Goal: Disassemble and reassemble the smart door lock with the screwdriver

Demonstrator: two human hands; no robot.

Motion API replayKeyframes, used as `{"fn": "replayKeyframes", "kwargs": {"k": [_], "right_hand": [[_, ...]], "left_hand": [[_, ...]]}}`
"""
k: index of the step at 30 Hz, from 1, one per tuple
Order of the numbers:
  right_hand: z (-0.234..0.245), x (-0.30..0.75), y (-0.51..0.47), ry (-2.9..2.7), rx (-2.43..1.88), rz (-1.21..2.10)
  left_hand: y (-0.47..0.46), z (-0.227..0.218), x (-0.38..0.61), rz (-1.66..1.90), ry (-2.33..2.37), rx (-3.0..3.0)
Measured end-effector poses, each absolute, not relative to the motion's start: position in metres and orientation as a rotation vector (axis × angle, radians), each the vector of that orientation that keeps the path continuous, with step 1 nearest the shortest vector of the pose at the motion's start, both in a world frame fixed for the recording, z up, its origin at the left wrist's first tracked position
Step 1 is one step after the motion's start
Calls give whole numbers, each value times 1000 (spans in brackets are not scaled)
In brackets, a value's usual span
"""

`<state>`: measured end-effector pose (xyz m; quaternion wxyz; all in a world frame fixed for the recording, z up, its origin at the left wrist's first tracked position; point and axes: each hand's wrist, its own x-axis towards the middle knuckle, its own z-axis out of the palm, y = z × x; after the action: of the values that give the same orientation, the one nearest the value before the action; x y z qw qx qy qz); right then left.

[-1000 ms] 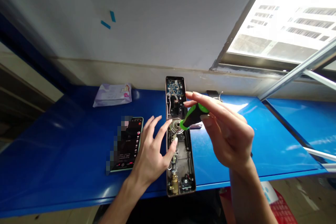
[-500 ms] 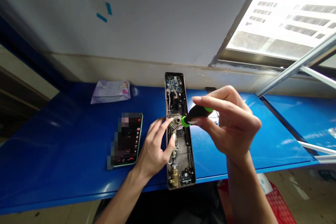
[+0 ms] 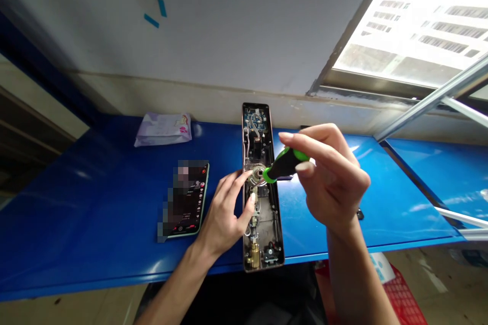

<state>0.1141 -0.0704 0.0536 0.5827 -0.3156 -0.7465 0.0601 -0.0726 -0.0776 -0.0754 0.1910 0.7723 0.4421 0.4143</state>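
A long, narrow door lock housing [image 3: 270, 221] lies open side up, its near end at the table's front edge. It shows a circuit board, wires, a round metal ring part and a brass cylinder [image 3: 254, 256]. My left hand [image 3: 226, 208] rests over its left edge, fingers stretched and apart; the index fingertip is at the ring [image 3: 258, 174] and the thumb just below. My right hand [image 3: 337, 180] pinches a black and green screwdriver [image 3: 285, 164], tilted down to the left. Its tip is at the ring's lower right; whether it touches a screw I cannot make out.
A phone [image 3: 188, 203] with a lit screen lies left of my left hand on the blue table [image 3: 95, 213]. Farther back is a purple packet [image 3: 163, 129]. Small dark items lie partly hidden by my right hand. A metal frame [image 3: 427, 106] stands at right.
The screwdriver handle has turned in my right fingers, and the thumb has lifted a little off it. My left hand stays in place on the housing. The view has shifted slightly.
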Motion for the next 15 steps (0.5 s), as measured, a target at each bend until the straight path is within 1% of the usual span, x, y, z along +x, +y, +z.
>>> {"fn": "replayKeyframes", "kwargs": {"k": [4,9,12,15], "right_hand": [[51,115,-69,-1807,-613,307],[52,119,-69,-1724,-684,193],[53,121,-71,-1762,-719,262],[53,122,-71,-1786,-638,339]], "left_hand": [[-79,-75,-73,1168,1255,2169],[-79,-74,-73,1159,1265,2163],[-79,-73,-73,1162,1267,2161],[-79,-74,-73,1166,1268,2165]]}}
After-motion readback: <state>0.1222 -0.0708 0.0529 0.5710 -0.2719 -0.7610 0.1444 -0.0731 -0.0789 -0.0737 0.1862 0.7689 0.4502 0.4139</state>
